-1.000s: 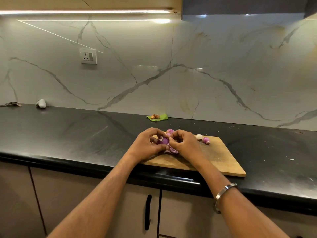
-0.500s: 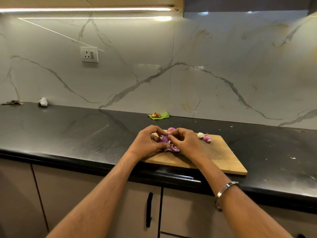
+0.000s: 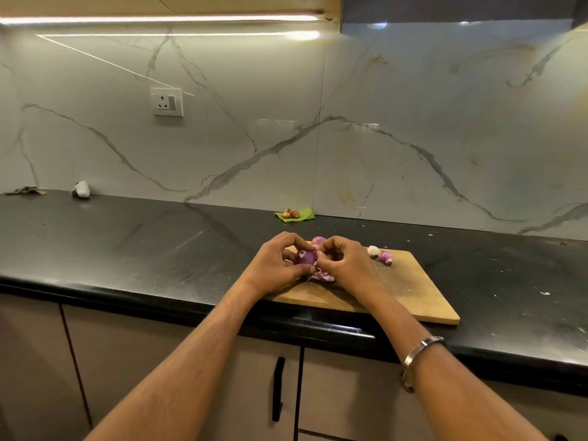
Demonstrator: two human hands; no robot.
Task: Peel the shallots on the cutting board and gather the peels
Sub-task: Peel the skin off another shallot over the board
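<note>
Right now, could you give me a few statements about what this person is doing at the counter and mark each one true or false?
1. The left hand holds a purple shallot. True.
2. The right hand rests flat on the counter. False: its fingers pinch at the shallot's skin.
3. A pile of peels lies on the cutting board below the hands. True.
4. The cutting board is blue plastic. False: it looks wooden.
5. A bracelet is on the left wrist. False: it is on the right.
</note>
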